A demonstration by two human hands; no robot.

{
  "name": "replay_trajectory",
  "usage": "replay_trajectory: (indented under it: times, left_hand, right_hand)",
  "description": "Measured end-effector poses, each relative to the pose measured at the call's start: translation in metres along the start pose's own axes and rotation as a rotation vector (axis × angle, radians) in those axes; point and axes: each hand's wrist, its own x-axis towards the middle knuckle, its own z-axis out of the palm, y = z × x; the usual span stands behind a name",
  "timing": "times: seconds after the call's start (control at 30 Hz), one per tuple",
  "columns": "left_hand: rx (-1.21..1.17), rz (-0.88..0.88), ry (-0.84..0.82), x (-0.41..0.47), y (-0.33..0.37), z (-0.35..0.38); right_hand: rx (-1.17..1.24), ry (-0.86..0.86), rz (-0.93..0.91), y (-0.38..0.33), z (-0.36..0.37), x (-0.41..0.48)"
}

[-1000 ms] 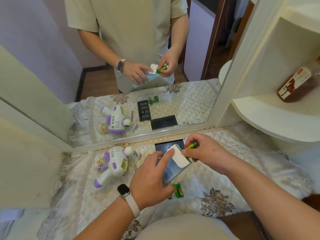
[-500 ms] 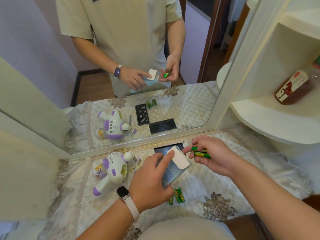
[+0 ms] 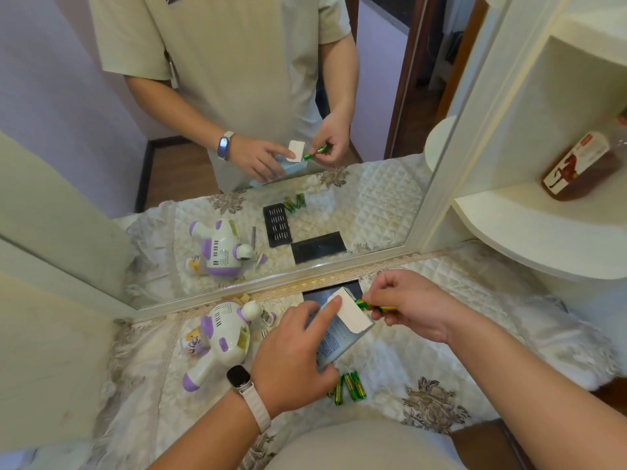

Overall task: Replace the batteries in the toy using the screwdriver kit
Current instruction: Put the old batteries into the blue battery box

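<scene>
Our right hand (image 3: 417, 307) pinches a battery (image 3: 365, 304), its length pointing into the open box (image 3: 334, 337) our left hand (image 3: 291, 361) grips.

Left hand (image 3: 291, 361) grips box (image 3: 339, 337), index extended; right hand (image 3: 414, 307) pinches battery (image 3: 361, 303), fingers curled.

We're on the head, one wide lens, looking forward and down, close over the left hand (image 3: 291, 361) and right hand (image 3: 414, 307) at lower centre; the mirror (image 3: 383, 198) across the upper frame gives us the same tabletop (image 3: 424, 361) from the far side.
</scene>
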Motion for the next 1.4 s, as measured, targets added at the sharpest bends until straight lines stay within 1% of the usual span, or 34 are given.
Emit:
replay_trajectory:
  times: [0.1,0.2,0.33,0.43,0.6,0.77,0.8,0.9,0.97,1.1,1.2,1.33,1.4]
  left_hand:
    - [0.003,0.027,-0.017,0.002,-0.001,0.003]
    - [0.002,0.029,-0.032,0.003,-0.001,0.005]
    - [-0.013,0.014,-0.028,0.004,-0.001,0.007]
    - [-0.032,0.008,-0.022,0.006,-0.006,0.007]
    - [-0.031,0.005,-0.018,0.008,-0.009,0.007]
    - [-0.041,-0.007,-0.011,0.008,-0.011,0.008]
    - [-0.047,-0.008,-0.009,0.008,-0.011,0.008]
    - [-0.050,-0.010,-0.011,0.008,-0.013,0.008]
    - [-0.047,-0.008,-0.013,0.008,-0.013,0.008]
    - [-0.048,-0.004,-0.011,0.008,-0.012,0.007]
    - [-0.038,0.003,-0.020,0.010,-0.010,0.007]
    - [-0.025,0.020,-0.036,0.014,-0.008,0.007]
    - [-0.026,0.020,-0.041,0.016,-0.007,0.006]
  right_hand:
    - [-0.189,-0.003,-0.018,0.001,-0.001,0.000]
    - [-0.245,0.029,-0.018,0.001,0.004,0.001]
    - [-0.121,0.075,0.074,-0.001,0.005,0.004]
    - [-0.031,0.025,0.116,-0.002,0.000,0.003]
    - [0.125,-0.030,0.092,0.000,-0.011,0.005]
    - [0.153,-0.064,0.057,0.002,-0.013,0.005]
    - [0.125,-0.045,0.048,0.001,-0.011,0.005]
    - [-0.110,0.051,-0.023,-0.002,-0.006,0.003]
    - [-0.194,0.052,-0.056,-0.004,-0.001,0.002]
    - [-0.277,0.040,-0.098,-0.007,0.005,0.001]
    - [-0.343,0.031,-0.074,-0.008,0.004,0.002]
    - [-0.376,0.003,-0.065,-0.007,0.000,0.001]
    - [-0.355,0.002,-0.073,-0.005,-0.003,0.000]
